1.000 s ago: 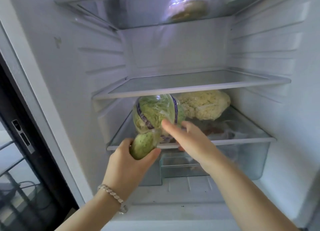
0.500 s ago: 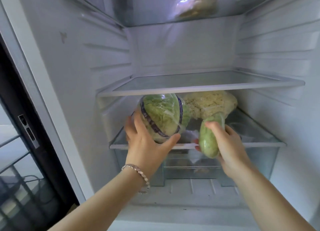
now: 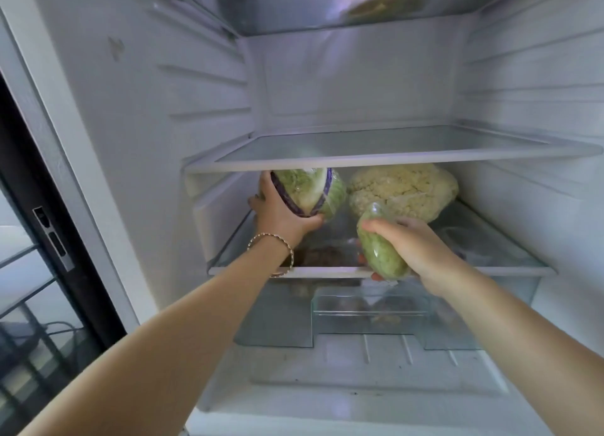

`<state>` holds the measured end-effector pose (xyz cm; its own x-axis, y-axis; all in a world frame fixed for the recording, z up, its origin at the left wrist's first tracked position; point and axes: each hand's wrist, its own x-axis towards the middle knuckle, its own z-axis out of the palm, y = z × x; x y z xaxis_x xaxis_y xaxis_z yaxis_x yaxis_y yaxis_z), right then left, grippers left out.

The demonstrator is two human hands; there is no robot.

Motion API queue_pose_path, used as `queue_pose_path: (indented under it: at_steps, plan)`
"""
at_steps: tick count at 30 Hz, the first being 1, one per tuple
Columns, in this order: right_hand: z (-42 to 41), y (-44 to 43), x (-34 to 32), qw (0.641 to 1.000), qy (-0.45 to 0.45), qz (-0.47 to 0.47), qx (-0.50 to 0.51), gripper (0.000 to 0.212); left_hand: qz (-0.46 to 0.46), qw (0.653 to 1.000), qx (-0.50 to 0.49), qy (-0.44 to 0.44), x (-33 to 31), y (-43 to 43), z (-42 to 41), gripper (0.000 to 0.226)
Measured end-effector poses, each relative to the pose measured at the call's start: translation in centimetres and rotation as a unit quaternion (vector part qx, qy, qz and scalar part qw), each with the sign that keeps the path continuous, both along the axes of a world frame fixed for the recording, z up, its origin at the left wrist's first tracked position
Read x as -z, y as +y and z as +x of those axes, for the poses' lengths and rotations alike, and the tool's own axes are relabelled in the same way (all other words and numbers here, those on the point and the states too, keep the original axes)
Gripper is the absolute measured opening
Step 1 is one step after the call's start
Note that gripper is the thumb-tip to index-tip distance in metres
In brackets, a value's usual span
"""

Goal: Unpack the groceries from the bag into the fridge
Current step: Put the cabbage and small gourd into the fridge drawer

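Observation:
The fridge stands open before me. A wrapped green cabbage (image 3: pixel 310 190) with a purple band sits at the left of the lower glass shelf (image 3: pixel 490 270), and my left hand (image 3: pixel 281 208) grips it from the left and below. My right hand (image 3: pixel 415 244) holds a long pale-green squash (image 3: pixel 380 252) in clear wrap at the shelf's front edge, tilted with its tip toward the back. A bagged cauliflower (image 3: pixel 402 190) lies behind the squash, on the same shelf.
A bare glass shelf (image 3: pixel 376 154) lies just above the cabbage. The top shelf holds a wrapped item (image 3: pixel 382 1). Clear crisper drawers (image 3: pixel 369 311) sit below the lower shelf. A dark door frame (image 3: pixel 39 226) is at the left.
The squash passed from my left hand to my right hand. My left hand took hold of the cabbage and pushed it deeper and leftward on the shelf; my right hand moved the squash toward the cauliflower.

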<state>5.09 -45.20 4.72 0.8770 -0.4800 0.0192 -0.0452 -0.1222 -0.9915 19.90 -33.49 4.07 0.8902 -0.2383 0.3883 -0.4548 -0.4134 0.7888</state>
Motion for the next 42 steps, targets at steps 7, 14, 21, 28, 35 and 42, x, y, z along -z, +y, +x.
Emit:
queue_pose_path:
  at_steps: [7,14,21,28,35,42]
  plan:
    - [0.1,-0.2,0.7,1.000,0.010,-0.001,-0.011,0.030,0.052,0.996,-0.045,0.049,-0.3,-1.0,3.3,0.123]
    - [0.4,0.6,0.1,0.999,0.035,-0.015,0.011,0.031,0.126,0.987,-0.081,0.061,-0.4,-1.7,2.4,0.122]
    - [0.6,0.7,0.3,0.998,0.052,-0.038,0.015,0.033,0.271,0.953,-0.076,-0.114,0.6,-1.6,2.3,0.081]
    - [0.3,0.7,0.7,0.997,0.041,-0.066,0.021,0.035,0.193,0.971,-0.059,-0.127,-0.2,-2.9,4.3,0.041]
    - [0.7,0.3,0.3,0.998,0.065,0.003,0.024,0.022,0.199,0.973,-0.068,-0.091,-0.9,-3.4,4.3,0.043]
    - [5.7,1.4,-1.0,0.974,0.082,-0.212,0.008,0.054,0.225,0.973,0.040,-0.042,1.0,0.0,3.6,0.075]
